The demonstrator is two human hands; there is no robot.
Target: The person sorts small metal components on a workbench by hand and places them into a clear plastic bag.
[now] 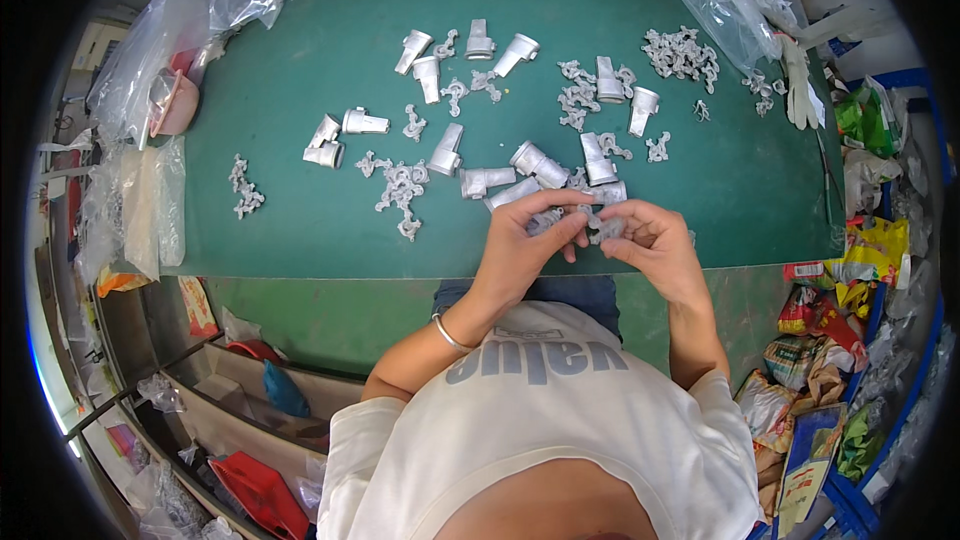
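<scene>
A long beige bin is standing at lower left, holding a blue item, and a pink bowl is lying tipped beside clear plastic bags at the table's left edge. Colourful packages are crowding the blue-framed shelving at right. Near the table's front edge the hands are working close together: the left hand is curling around small grey castings, and the right hand is pinching another casting between thumb and fingers. Silver tubular fittings are lying just beyond them (a few partly hidden by the fingers), and loose casting clusters are dotting the green tabletop. A green floor is showing below.
</scene>
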